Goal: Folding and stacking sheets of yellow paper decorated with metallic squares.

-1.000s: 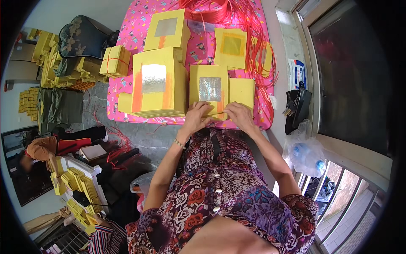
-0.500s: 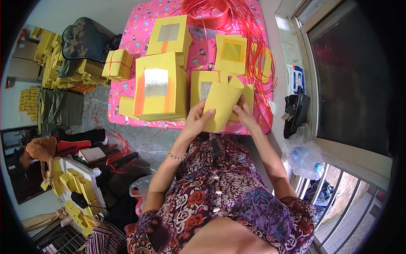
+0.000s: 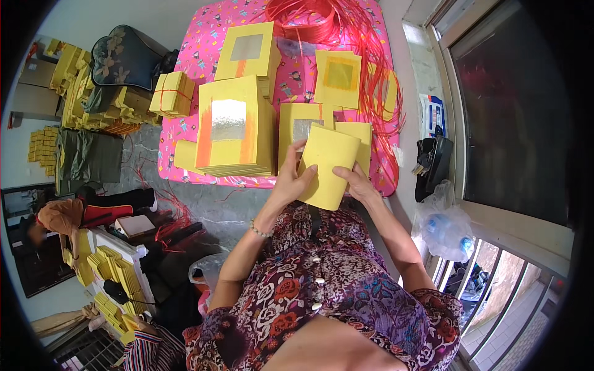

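My left hand (image 3: 291, 181) and right hand (image 3: 361, 185) pinch the paper (image 3: 330, 162) by its sides, probably best for light, bendy-looking stock.

Dark floral chair back (image 3: 122, 57), clear plastic bag (image 3: 443, 227); black case (image 3: 440, 166), dark pane (image 3: 510, 123)

The oblong, plain yellow sheet of paper (image 3: 331, 167) is held with its broad face up. It is gently curved; whether it is folded double, I cannot tell. Its far end slants slightly to the right. It hides part of the table's (image 3: 201, 46) near edge, closer to the right corner.
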### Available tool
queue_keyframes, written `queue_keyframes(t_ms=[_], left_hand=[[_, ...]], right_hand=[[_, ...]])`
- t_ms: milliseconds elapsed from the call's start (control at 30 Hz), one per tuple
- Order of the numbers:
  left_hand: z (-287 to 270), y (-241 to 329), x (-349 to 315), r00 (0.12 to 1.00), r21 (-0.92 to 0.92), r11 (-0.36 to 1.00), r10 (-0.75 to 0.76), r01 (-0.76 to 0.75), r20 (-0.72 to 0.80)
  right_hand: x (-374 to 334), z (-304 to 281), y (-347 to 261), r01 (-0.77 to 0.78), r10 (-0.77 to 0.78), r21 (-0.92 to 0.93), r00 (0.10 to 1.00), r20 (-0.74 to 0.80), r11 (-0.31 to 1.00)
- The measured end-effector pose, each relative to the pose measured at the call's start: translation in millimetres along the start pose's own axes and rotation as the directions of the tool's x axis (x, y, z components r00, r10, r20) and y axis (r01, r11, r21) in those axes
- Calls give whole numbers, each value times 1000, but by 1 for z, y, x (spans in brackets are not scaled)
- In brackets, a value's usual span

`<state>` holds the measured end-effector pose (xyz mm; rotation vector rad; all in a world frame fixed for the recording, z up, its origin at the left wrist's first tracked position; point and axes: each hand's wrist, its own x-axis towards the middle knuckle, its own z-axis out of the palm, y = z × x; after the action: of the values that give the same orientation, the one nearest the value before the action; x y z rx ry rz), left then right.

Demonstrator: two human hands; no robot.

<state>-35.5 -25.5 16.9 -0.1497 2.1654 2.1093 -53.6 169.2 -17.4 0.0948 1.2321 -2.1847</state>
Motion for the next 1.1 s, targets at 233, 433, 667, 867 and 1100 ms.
queue_keyframes(t_ms=[233,433,667,867,1100], left_hand=[[-3,6,4,986,-194,978,-41,73,164],[1,19,12,953,-375,889,-181,264,243],[2,15,21,901,-443,792,-305,421,309],[4,17,21,900,-443,789,-320,426,296],[4,13,22,903,-439,792,-334,425,271]], right_hand=[[-1,8,2,131,-146,-123,982,-120,984],[3,11,-10,55,-72,-113,986,-152,992],[5,9,-16,34,-46,-81,987,-154,996],[4,11,-18,27,-39,-75,986,-161,997],[4,13,-19,-13,4,-48,983,-185,999]])
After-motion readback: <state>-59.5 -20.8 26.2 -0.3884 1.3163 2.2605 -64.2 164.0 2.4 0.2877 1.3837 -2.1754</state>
